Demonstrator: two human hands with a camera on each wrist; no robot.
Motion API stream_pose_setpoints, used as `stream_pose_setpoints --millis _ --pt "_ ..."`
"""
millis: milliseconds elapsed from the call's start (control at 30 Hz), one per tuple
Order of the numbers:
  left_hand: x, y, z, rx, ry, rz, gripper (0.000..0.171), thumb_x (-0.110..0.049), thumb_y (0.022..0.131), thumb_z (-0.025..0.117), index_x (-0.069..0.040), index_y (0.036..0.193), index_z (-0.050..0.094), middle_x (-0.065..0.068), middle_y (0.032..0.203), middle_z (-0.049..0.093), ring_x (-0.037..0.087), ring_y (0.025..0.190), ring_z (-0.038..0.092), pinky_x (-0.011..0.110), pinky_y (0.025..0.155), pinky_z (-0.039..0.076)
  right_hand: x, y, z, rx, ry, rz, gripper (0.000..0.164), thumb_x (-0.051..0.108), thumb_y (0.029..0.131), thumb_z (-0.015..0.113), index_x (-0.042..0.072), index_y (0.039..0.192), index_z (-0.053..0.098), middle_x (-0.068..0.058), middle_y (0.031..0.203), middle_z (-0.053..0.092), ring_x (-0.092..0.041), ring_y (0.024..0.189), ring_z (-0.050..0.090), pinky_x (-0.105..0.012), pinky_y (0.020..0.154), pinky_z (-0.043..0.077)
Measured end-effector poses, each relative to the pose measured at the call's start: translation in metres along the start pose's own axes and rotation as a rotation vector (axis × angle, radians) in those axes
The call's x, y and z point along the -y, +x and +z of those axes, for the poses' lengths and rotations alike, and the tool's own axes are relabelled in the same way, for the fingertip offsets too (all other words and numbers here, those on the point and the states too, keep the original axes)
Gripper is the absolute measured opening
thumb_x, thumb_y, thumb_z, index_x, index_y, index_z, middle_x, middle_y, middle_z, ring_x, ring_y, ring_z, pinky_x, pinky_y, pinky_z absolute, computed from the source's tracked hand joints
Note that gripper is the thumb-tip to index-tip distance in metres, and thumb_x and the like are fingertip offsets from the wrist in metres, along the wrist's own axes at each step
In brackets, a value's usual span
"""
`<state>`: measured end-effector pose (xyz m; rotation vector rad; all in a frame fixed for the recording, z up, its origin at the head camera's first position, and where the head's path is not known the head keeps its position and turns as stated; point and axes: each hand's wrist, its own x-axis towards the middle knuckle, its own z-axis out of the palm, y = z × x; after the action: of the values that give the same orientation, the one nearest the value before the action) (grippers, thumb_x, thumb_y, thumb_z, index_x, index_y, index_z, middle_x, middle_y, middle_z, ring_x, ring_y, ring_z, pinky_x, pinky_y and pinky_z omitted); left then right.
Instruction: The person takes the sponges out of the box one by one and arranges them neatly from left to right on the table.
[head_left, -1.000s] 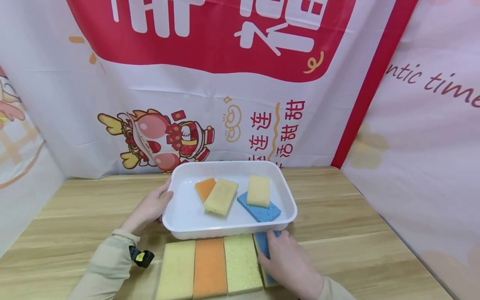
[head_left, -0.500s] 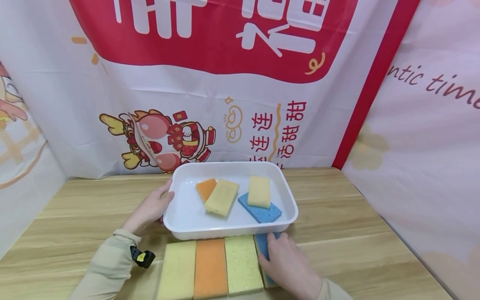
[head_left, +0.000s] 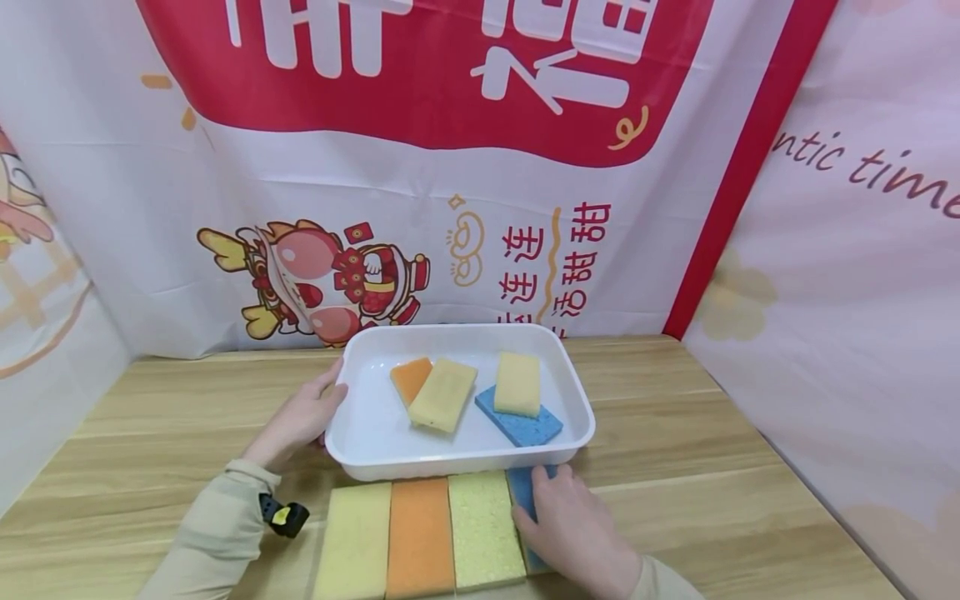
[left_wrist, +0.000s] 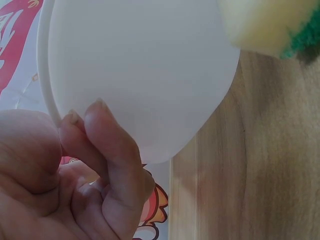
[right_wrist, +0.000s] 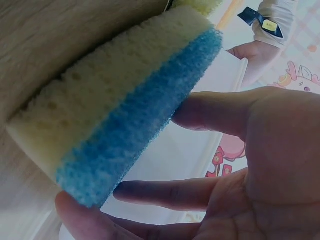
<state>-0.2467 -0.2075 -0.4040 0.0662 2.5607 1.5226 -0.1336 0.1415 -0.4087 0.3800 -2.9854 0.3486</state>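
In the head view, my left hand (head_left: 303, 417) holds the left end of a white tray (head_left: 352, 450). In the left wrist view, bent fingers (left_wrist: 112, 135) lie against the tray's outer wall (left_wrist: 145, 75) at its rim. My right hand (head_left: 577, 529) grips a blue scouring sponge (head_left: 523, 492) at the right end of a row. In the right wrist view this sponge (right_wrist: 135, 120) has a cream layer beneath the blue one; thumb and fingers touch its blue side and end. Beside it lie a speckled yellow-green sponge (head_left: 486, 529), an orange one (head_left: 422, 537) and a pale yellow one (head_left: 354, 542).
Inside the tray, a pale sponge (head_left: 444, 396) overlaps an orange sponge (head_left: 409, 375). Another pale sponge (head_left: 517, 383) lies across a blue sponge (head_left: 525, 427). A printed cloth backdrop (head_left: 465, 179) hangs behind the wooden table (head_left: 675, 433).
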Motion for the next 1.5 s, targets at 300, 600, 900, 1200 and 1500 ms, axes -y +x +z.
stream_pose_setpoints --millis 300,600,900,1200,1500 --pt "0.0007 0.0003 -0.0004 -0.005 0.013 0.003 0.060 -0.034 0.108 0.036 -0.023 0.160 0.008 0.027 0.106 0.060 0.025 0.056 0.063 0.045 0.052 0.055 0.0000 0.0001 -0.0007 0.016 -0.005 -0.020 0.038 0.032 0.087 0.072 -0.004 0.093 0.060 -0.021 0.085 0.055 -0.034 0.074 0.058 -0.049 0.053 0.049" --pt "-0.0004 -0.0021 0.0008 -0.003 0.002 0.000 0.060 -0.033 0.108 0.036 -0.022 0.160 0.008 0.033 0.120 0.054 0.027 0.060 0.065 0.045 0.053 0.055 -0.0013 -0.0013 -0.0012 0.022 -0.008 -0.042 0.038 0.031 0.088 0.071 -0.005 0.093 0.060 -0.021 0.084 0.054 -0.033 0.072 0.058 -0.048 0.051 0.049" --pt "0.0000 -0.0028 0.0018 -0.006 0.010 0.003 0.061 -0.036 0.108 0.036 -0.022 0.160 0.007 0.033 0.121 0.053 0.027 0.061 0.065 0.047 0.054 0.055 -0.0007 -0.0016 -0.0024 0.051 -0.008 -0.025 0.038 0.032 0.088 0.071 -0.004 0.095 0.060 -0.019 0.083 0.053 -0.030 0.070 0.056 -0.046 0.050 0.048" --pt "-0.0003 -0.0019 0.0020 -0.009 0.020 0.014 0.060 -0.033 0.108 0.036 -0.020 0.160 0.009 0.031 0.112 0.058 0.026 0.059 0.065 0.048 0.054 0.055 -0.0005 -0.0016 0.0004 0.027 -0.049 -0.035 0.040 0.033 0.087 0.072 -0.005 0.094 0.060 -0.019 0.082 0.053 -0.031 0.070 0.057 -0.047 0.050 0.049" --pt "-0.0003 -0.0018 0.0018 -0.014 0.023 0.022 0.060 -0.032 0.108 0.037 -0.019 0.160 0.010 0.031 0.111 0.058 0.026 0.060 0.065 0.047 0.054 0.056 0.0001 -0.0016 -0.0005 0.038 -0.055 -0.046 0.041 0.033 0.087 0.073 -0.005 0.096 0.061 -0.019 0.082 0.053 -0.031 0.070 0.057 -0.046 0.051 0.050"
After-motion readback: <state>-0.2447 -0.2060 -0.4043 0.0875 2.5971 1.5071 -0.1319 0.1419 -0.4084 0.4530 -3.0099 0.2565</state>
